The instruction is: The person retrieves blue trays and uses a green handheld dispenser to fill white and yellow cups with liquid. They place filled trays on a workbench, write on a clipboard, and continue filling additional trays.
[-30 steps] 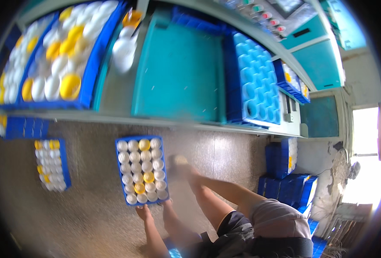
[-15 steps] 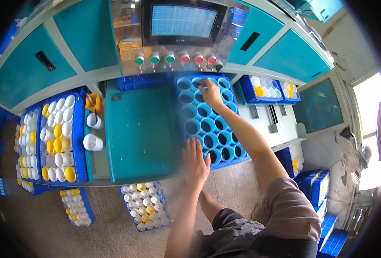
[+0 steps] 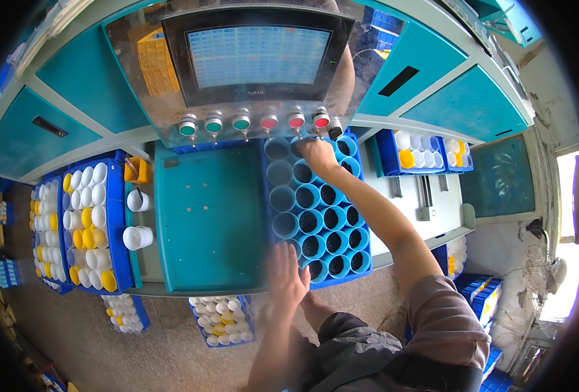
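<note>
A blue crate (image 3: 366, 251) holds rows of light-blue cups (image 3: 333, 242), many with dark contents inside. Over the far row, my right hand (image 3: 321, 159) reaches down at a cup with its fingers curled together. The fingertips are partly hidden, so I cannot make out what they grip. At the crate's near left corner is my left hand (image 3: 287, 277), fingers stretched out and slightly blurred, holding nothing. A teal tray-like surface (image 3: 204, 251) lies left of the crate, with several small pale specks on it.
Beyond the crate stands a control panel with a screen (image 3: 257, 59) and green and red buttons (image 3: 268, 122). At left are crates of white and yellow cups (image 3: 93, 196), two white cups (image 3: 137, 238) and an orange holder (image 3: 139, 171). More filled crates (image 3: 420, 150) sit at right.
The view has shifted, so the panel looks larger and the crate lower. My right hand stays over the far row, its fingers lower at a cup. My left hand remains by the near left corner.
</note>
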Available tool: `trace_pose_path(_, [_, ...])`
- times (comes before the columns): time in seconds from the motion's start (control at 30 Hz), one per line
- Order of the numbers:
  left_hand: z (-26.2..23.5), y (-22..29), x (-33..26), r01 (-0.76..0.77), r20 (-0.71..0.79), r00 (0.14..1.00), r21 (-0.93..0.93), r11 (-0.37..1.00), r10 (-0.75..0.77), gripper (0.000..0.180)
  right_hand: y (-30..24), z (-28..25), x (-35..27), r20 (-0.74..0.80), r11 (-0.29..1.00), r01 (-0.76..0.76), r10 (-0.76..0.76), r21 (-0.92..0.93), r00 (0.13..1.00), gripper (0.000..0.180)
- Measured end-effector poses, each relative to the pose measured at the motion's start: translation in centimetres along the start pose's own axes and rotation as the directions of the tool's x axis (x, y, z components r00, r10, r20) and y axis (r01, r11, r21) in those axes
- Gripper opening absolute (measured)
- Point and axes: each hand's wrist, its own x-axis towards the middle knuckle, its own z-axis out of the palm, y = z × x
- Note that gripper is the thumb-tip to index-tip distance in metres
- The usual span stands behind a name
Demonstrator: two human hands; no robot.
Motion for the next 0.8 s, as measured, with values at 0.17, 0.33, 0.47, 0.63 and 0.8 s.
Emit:
trace_pose_path(0.17, [-0.5,0.1,0.0,0.009,0.060,0.998,0.007,1.000,-0.009,0.058,-0.4,-0.8,-2.2,-0.420,0.971,0.077,0.026,0.226,0.907,0.011])
trace_pose_path(0.33, [-1.4,0.2,0.6,-0.015,0.066,0.998,0.039,0.999,0.013,0.056,-0.2,-1.2,-1.9,0.003,0.418,-0.269,0.537,0.868,0.843,0.015])
trace_pose_path(0.47, [-1.7,0.2,0.8,-0.036,0.113,0.993,0.035,0.999,0.032,0.056,2.4,-1.8,0.9,0.530,-0.461,-0.279,0.615,0.842,0.584,0.022])
trace_pose_path(0.63, [-1.8,-0.2,0.8,-0.075,0.183,0.981,0.076,0.994,0.060,0.060,0.0,-3.5,-7.9,0.266,-0.115,-0.241,0.506,0.964,0.821,0.028])
trace_pose_path(0.8, [-1.3,0.1,0.8,-0.048,0.250,0.968,0.081,0.996,0.027,0.065,-6.8,-5.5,-29.8,0.648,-0.050,-0.661,-0.153,0.749,0.746,0.046])
